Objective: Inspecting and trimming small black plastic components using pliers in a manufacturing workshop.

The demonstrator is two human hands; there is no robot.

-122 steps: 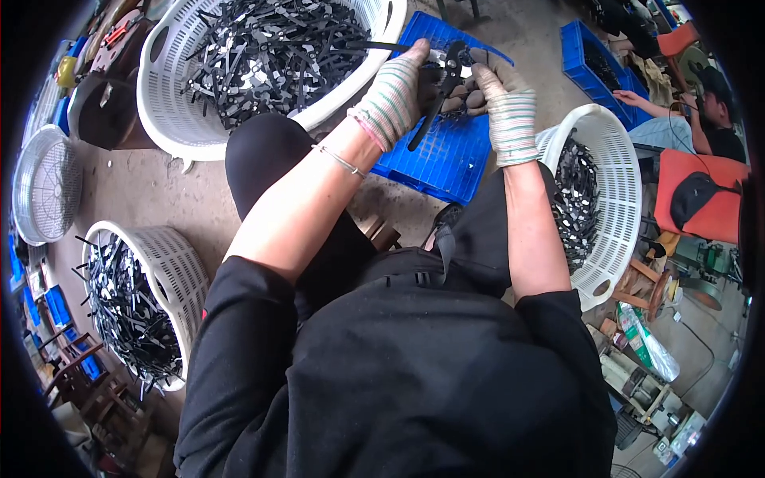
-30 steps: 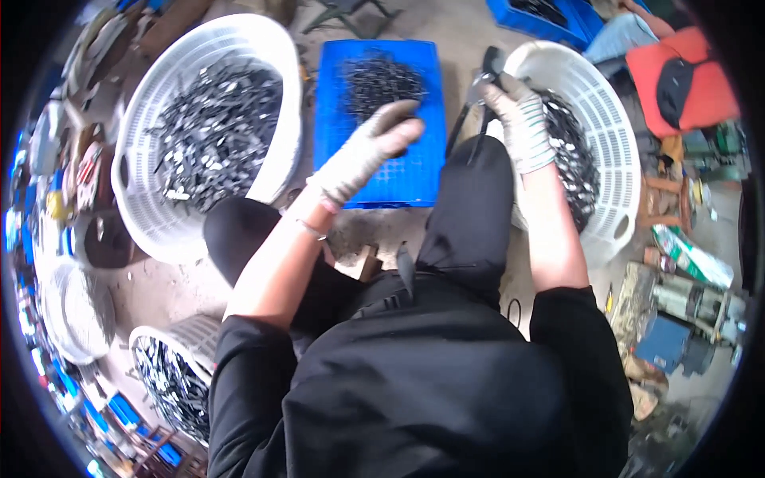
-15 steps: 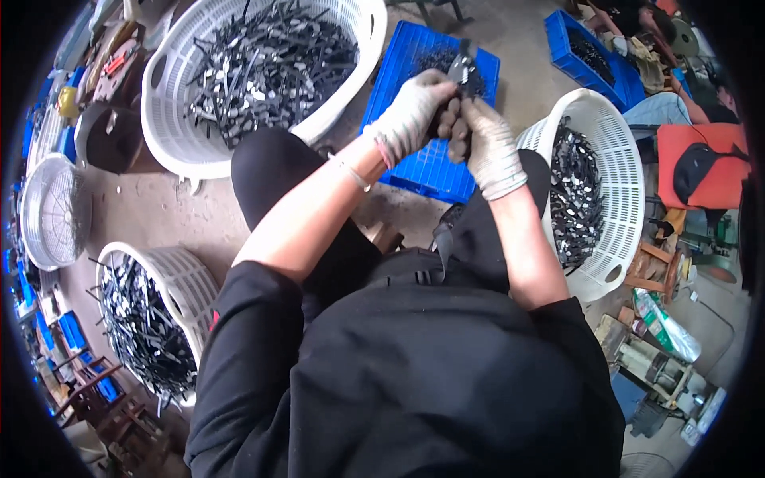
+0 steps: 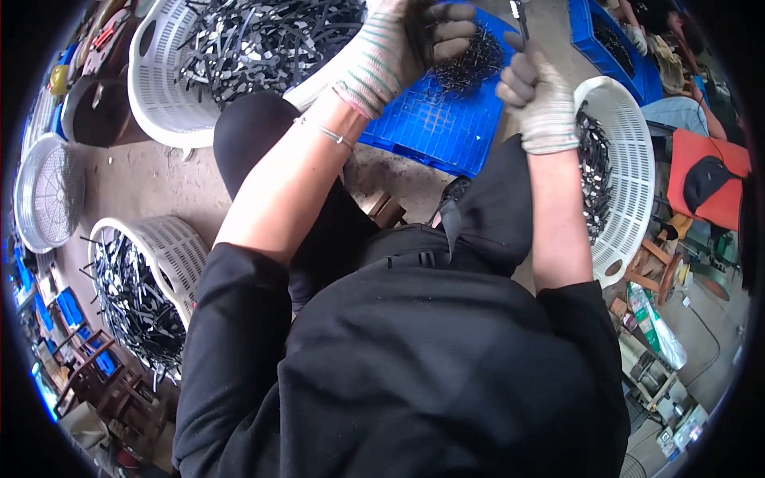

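My left hand (image 4: pixel 414 44), in a striped white glove with dark grey palm and fingers, is raised at the top between the large basket and the blue crate. Its fingers are partly bent but apart, and I see nothing held in them. My right hand (image 4: pixel 542 92), gloved alike, is closed around a thin dark strip with a light metal-looking end (image 4: pixel 519 14), which sticks up past the fingers. Small dark pieces (image 4: pixel 472 65) lie heaped on the upturned blue plastic crate (image 4: pixel 422 131) between my knees.
White baskets of black strips with metal ends stand around me: a large one (image 4: pixel 147 88) ahead left, one (image 4: pixel 187 247) at lower left, one (image 4: pixel 633 171) at right. A blue bin (image 4: pixel 586 36), a red seat (image 4: pixel 693 171) and another person's hand (image 4: pixel 637 38) are farther right.
My hands were together over the crate and have moved apart. The left went up and left; the right went right, with the dark strip in it.
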